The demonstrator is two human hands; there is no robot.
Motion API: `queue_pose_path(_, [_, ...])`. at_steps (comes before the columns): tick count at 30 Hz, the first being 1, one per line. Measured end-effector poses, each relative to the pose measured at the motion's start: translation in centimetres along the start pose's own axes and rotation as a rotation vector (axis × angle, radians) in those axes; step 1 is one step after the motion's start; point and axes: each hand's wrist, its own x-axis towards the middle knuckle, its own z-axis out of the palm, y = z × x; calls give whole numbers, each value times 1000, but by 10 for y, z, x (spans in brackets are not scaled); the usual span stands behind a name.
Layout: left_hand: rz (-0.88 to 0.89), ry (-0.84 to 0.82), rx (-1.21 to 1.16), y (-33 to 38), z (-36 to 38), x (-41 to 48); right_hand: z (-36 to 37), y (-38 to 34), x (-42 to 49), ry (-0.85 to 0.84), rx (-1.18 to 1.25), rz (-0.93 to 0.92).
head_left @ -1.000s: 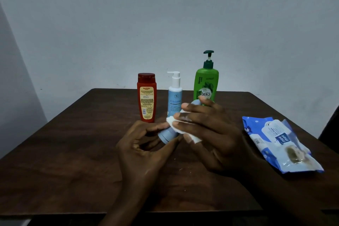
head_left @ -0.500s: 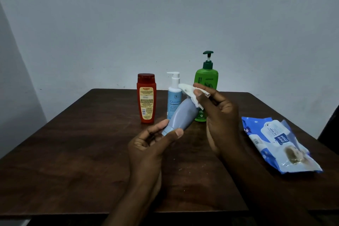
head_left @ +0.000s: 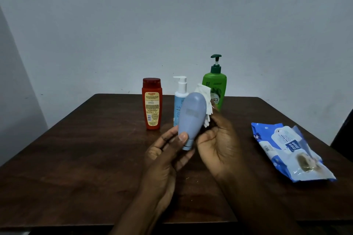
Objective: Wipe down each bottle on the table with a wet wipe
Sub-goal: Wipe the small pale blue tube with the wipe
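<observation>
Grey-blue bottle (head_left: 192,118) is cap-down; the left hand (head_left: 166,158) pinches its neck. The right hand (head_left: 217,147), fingers curled, holds a wipe (head_left: 205,91) against its side.

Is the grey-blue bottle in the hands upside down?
Upside down. The grey-blue plastic bottle has its cap at the bottom, where the left hand pinches it, and its wide rounded end on top.

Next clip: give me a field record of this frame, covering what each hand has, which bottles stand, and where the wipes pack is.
left hand: grips grey-blue bottle near its cap, cap end down
right hand: holds wet wipe at that bottle's right side
standing bottles: red bottle, white-pump bottle, green pump bottle
wipes pack: lies on table, right side
</observation>
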Motion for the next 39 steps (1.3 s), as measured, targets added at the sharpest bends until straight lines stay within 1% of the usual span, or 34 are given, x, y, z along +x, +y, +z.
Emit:
queue_pose_path(3, [8,-45,50,6,-2,1,-10,1,-4,-1,-247,-178])
queue_pose_path(4, [13,-67,74,8,-2,1,-13,0,-7,4,-376,-232])
queue_pose_path(6, [24,-102,127,12,-3,2,-22,-3,-13,3,-722,-371])
queue_pose_path(8, [25,-122,176,15,-4,2,-28,-6,-20,-39,-998,-529])
queue_pose_path(10, [31,-130,225,18,-6,3,-33,-8,-26,-72,-1122,-605])
queue_pose_path(11, [39,-126,248,18,-7,3,-34,-9,-29,-83,-1117,-599])
queue_pose_path(13, [54,-125,288,19,-7,2,-33,-9,-32,-98,-1033,-548])
queue_pose_path(17, [28,-163,297,22,-5,2,-24,-16,-23,-124,-791,-368])
queue_pose_path(18, [13,-178,300,24,-5,2,-21,-19,-18,-149,-758,-333])
queue_pose_path(20, [-13,-216,331,27,-7,2,-16,-28,-7,-207,-777,-324])
queue_pose_path(21, [-20,-232,348,28,-7,2,-13,-33,-3,-230,-832,-353])
queue_pose_path(22, [-24,-245,358,28,-7,3,-10,-37,1,-249,-932,-421])
queue_pose_path(25, [-43,-261,354,29,-6,4,-5,-40,2,-335,-1353,-747])
queue_pose_path(27, [-61,-253,340,30,-6,5,-11,-35,-2,-389,-1518,-859])
queue_pose_path(29, [-81,-233,313,33,-7,6,-19,-29,-8,-408,-1565,-881])
queue_pose_path(33, [-113,-180,256,33,-7,7,-34,-28,-18,-430,-1545,-865])
queue_pose_path(37, [-73,-136,260,35,-6,10,-46,-21,-29,-500,-1602,-974])
queue_pose_path(39, [-64,-130,280,34,-5,10,-50,-23,-32,-508,-1616,-1003])
